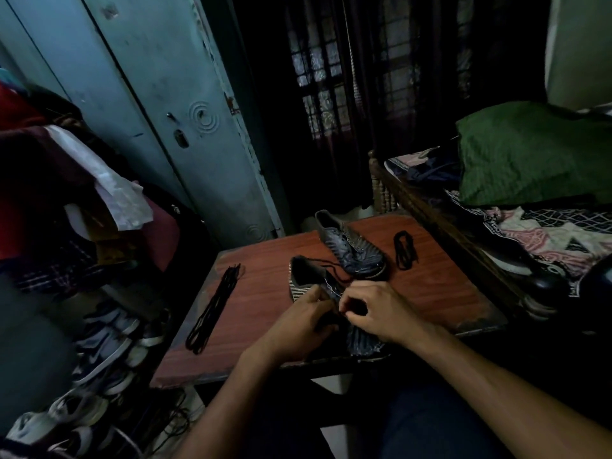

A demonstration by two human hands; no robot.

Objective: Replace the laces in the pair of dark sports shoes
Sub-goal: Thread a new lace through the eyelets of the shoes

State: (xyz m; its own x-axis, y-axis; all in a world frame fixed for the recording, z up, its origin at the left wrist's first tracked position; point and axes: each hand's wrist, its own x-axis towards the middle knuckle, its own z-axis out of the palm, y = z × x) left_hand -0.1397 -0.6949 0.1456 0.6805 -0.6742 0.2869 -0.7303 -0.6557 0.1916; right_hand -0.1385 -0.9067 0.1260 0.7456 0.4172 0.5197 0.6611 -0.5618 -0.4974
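A: How are the hands seen to be set?

B: The near shoe [331, 303] is worked at by both. The left hand [306, 323] is curled at the shoe's left flank, fingertips drawn in to the eyelet row; something is apparently pinched there, though in this dim light it cannot be told whether it is lace or upper. The right hand [374, 309] is curled over the forepart, thumb and forefinger brought together at the same eyelets.

A: And how is the shoe laid?

B: Its long axis is run from the heel opening, beyond the left hand's knuckles, back under the right hand to the toe at the near edge of the table [265, 260]. A loose dark lace [328, 265] is trailed from the eyelets out past the fingertips, towards the second shoe [351, 246].

A: What is turned on for the next pull?

B: It is judged that the lace must be drawn away from the fingertips, along that axis; the right hand is placed nearer the eyelets.

A: And the spare laces?

B: A long bundle of laces [215, 309] is laid well outside the left hand; a coiled lace [404, 250] is laid beyond the right.
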